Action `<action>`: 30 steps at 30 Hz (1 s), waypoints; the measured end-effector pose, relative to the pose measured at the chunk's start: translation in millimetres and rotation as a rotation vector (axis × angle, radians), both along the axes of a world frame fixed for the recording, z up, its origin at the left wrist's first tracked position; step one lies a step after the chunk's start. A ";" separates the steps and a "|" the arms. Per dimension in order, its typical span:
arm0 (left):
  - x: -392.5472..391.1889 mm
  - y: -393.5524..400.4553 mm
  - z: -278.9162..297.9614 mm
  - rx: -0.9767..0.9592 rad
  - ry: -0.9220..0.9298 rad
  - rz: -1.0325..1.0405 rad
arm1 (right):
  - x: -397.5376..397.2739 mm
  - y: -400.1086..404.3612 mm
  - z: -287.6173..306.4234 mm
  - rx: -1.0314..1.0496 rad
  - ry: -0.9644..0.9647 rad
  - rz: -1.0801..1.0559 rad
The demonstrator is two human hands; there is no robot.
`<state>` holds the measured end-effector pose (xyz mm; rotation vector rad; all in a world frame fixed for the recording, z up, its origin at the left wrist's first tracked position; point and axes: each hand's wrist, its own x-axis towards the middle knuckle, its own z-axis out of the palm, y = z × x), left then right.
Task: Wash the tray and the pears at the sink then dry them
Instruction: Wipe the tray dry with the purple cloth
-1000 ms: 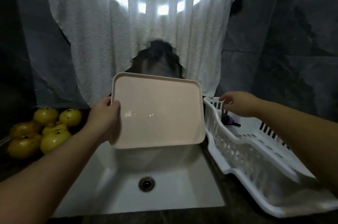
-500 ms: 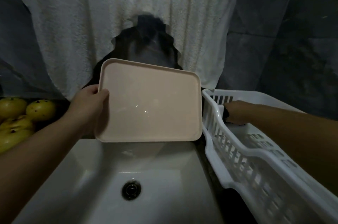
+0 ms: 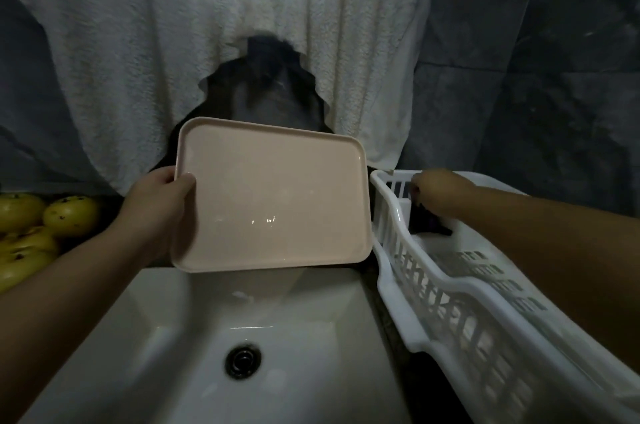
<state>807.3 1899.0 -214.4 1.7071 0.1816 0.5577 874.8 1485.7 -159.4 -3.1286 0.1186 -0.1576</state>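
A person stands at a white sink [image 3: 298, 347], seen from their own head looking down. Their left hand [image 3: 157, 203] holds a pale pink rectangular tray [image 3: 273, 196] by its left edge, thumb curled over the rim onto the inner face and fingers behind it. The tray is tilted up, its inner face toward the viewer, above the back of the sink basin. A dark round drain [image 3: 243, 362] sits in the basin floor.

The right hand [image 3: 441, 193] reaches into the far end of a white slatted plastic dish rack [image 3: 450, 299], which stands on the dark tabletop just to the right of the sink. The fingers point down toward a small dark object [image 3: 429, 224] inside the rack; whether this grip is closed on it cannot be told, as the fingertips are hidden.

At the far left, a pile of yellow-green pears [image 3: 38, 233] with dark specks rests on the tabletop beside the sink, well apart from the tray. A white towel [image 3: 214, 52] hangs across the dark wall behind, with bright light showing through its top.
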 end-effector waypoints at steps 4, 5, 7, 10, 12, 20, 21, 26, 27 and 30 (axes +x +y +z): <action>-14.9 1.9 5.5 0.007 -0.004 0.031 | -12.7 -10.2 -1.7 -0.093 0.118 0.056; -17.7 2.3 5.5 0.010 -0.001 0.035 | -16.9 -10.3 -5.8 -0.041 0.150 0.056; -19.3 0.4 4.7 0.011 0.003 0.021 | -24.9 -13.1 -16.3 -0.057 0.222 0.059; -17.5 -5.6 5.1 0.041 0.005 0.014 | -25.7 -12.3 -21.9 -0.009 0.193 0.048; -14.4 -10.5 6.1 0.046 -0.002 -0.002 | -22.6 -12.3 -22.9 0.080 0.143 0.034; -5.6 -11.6 -0.3 -0.009 -0.004 -0.035 | 16.4 -6.9 -47.4 -0.149 0.184 0.001; -5.6 -10.5 -0.6 -0.013 -0.004 -0.033 | 16.5 -8.7 -45.8 -0.184 0.143 0.009; -7.3 -7.3 5.4 0.011 -0.010 0.011 | 16.3 -22.2 -18.5 -0.131 -0.018 0.024; -7.8 -6.7 8.7 0.019 -0.017 0.027 | 14.7 -24.0 -6.6 -0.067 -0.066 0.007; -13.8 -4.1 17.4 0.040 -0.060 0.090 | 4.8 -26.6 29.9 0.219 -0.182 0.009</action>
